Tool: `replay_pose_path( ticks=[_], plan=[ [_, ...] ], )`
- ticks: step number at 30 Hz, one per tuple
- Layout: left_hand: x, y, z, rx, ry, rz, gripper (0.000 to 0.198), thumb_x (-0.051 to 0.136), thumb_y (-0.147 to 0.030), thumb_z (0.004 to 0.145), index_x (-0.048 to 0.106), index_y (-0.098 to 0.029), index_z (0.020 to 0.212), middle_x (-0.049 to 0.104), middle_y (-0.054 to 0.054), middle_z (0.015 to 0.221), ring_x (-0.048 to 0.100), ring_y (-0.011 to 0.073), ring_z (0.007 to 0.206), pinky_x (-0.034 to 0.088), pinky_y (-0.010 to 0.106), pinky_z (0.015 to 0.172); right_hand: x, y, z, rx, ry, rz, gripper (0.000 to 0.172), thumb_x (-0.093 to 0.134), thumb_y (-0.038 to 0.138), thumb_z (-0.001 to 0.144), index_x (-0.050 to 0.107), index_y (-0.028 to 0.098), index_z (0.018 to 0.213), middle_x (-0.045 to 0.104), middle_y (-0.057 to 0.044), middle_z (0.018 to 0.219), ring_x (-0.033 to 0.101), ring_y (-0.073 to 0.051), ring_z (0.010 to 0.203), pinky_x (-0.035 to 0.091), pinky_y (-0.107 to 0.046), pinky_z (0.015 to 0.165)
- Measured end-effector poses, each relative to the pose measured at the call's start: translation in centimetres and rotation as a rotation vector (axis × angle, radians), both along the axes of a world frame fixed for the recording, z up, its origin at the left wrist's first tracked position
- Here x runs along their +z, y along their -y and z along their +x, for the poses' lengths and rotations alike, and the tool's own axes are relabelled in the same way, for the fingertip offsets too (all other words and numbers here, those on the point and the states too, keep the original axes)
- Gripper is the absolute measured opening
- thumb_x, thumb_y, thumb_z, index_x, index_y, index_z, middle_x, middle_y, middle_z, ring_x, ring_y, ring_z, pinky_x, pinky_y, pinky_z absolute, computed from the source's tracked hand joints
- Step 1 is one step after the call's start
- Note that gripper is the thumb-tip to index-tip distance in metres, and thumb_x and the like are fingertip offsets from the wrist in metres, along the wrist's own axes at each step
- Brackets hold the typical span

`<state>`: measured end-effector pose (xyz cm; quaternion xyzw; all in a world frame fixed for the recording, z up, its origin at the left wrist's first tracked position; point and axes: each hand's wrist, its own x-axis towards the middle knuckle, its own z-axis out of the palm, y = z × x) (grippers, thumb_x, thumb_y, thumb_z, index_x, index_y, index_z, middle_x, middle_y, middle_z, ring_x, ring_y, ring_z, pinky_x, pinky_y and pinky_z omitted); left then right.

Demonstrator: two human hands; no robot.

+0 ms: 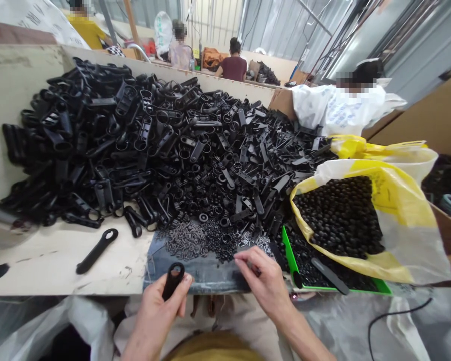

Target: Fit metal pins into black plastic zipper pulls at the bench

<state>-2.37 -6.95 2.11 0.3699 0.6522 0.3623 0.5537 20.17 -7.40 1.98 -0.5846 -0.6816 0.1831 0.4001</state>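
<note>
My left hand [158, 308] is closed round a flat black plastic handle [173, 281] with a ring end, held upright at the table's near edge. My right hand [261, 281] is pinched over the grey cloth [206, 276], its fingertips at a scatter of small black springs and rings [195, 240]. What the pinch holds is too small to make out. A huge heap of black plastic handles and rings [154, 145] fills the table behind.
A lone black handle [96, 250] lies on the bare wooden table [41, 260] at left. A yellow bag [398, 200] of small black round parts sits over a green tray [296, 271] at right. Several people work at the far side, one in white [338, 108] close by.
</note>
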Motion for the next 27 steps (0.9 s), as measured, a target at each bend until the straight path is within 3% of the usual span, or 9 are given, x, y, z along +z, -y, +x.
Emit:
replay_pose_path(
  ticks=[3,13,15,21,27],
  plan=[
    [0.2,0.0,0.9,0.074,0.129,-0.085,0.051,0.082,-0.063,0.064,0.066,-0.018,0.081,0.047,-0.008,0.044,0.032,0.0085,0.047,0.022,0.018,0.049,-0.7,0.4,-0.4,0.093,0.092,-0.024,0.020,0.051,0.022,0.106,0.070,0.021,0.099,0.069,-0.004,0.088,0.067,-0.016,0.075,0.051,-0.025,0.067],
    [0.6,0.4,0.9,0.110,0.214,-0.153,0.052,0.086,-0.060,0.061,0.065,-0.017,0.082,0.045,-0.009,0.044,0.024,0.0052,0.044,0.013,0.016,0.045,-1.9,-0.7,-1.9,0.125,0.306,-0.048,0.034,0.042,0.029,0.111,0.071,0.021,0.097,0.070,-0.005,0.090,0.069,-0.015,0.072,0.048,-0.024,0.063],
    [0.8,0.3,1.3,0.100,0.231,-0.145,0.052,0.086,-0.060,0.062,0.065,-0.016,0.082,0.046,-0.009,0.044,0.023,0.0048,0.042,0.012,0.016,0.043,-1.8,-0.6,-1.9,0.132,0.243,-0.044,0.035,0.042,0.030,0.111,0.072,0.021,0.096,0.069,-0.005,0.089,0.068,-0.015,0.071,0.048,-0.024,0.063],
    [1.9,0.2,2.7,0.040,0.295,-0.168,0.052,0.086,-0.059,0.063,0.067,-0.016,0.086,0.047,-0.008,0.044,0.023,0.0043,0.042,0.011,0.016,0.043,0.2,-0.2,-3.1,0.105,-0.278,-0.088,0.016,0.064,0.027,0.099,0.076,0.022,0.090,0.069,-0.002,0.082,0.061,-0.015,0.069,0.046,-0.025,0.060],
    [2.3,0.4,3.4,0.003,0.354,-0.156,0.049,0.086,-0.059,0.066,0.059,-0.020,0.077,0.045,-0.009,0.045,0.025,0.0051,0.043,0.013,0.017,0.043,1.3,0.0,-3.6,0.101,-0.403,-0.089,0.016,0.068,0.029,0.095,0.079,0.022,0.087,0.068,-0.002,0.077,0.058,-0.015,0.064,0.045,-0.025,0.056]
  ],
)
